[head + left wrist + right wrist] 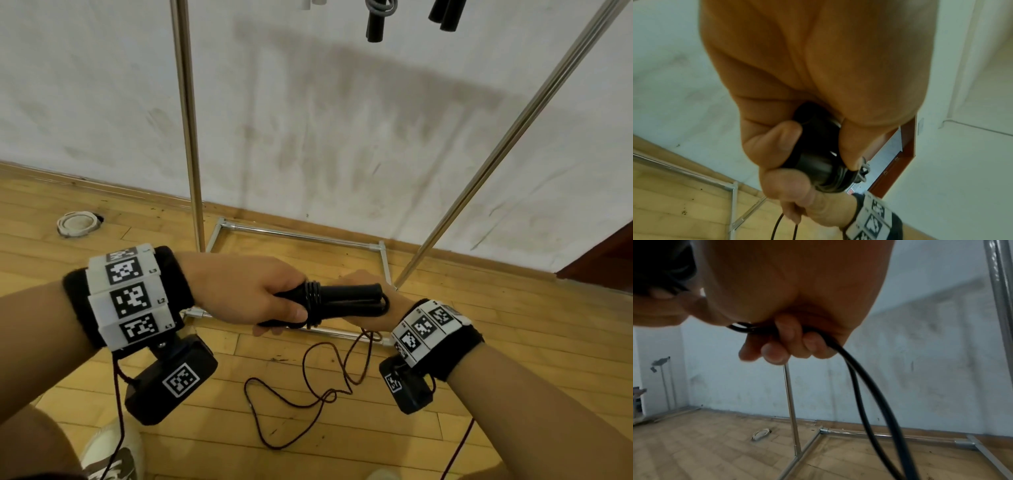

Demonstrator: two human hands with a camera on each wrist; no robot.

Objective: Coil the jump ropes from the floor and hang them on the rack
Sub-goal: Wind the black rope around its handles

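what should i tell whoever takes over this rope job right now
Left hand grips the two black foam handles with a few cord turns wound round them.
Right hand holds the thin black cord near the handle ends.
Most of the cord lies loose on the wooden floor.
Other ropes' black handles already hang on the silver metal rack.
Left: finish winding, then hang it.

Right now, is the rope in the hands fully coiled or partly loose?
Partly loose: a few turns of rope wrap the handles, the rest trails on the floor.
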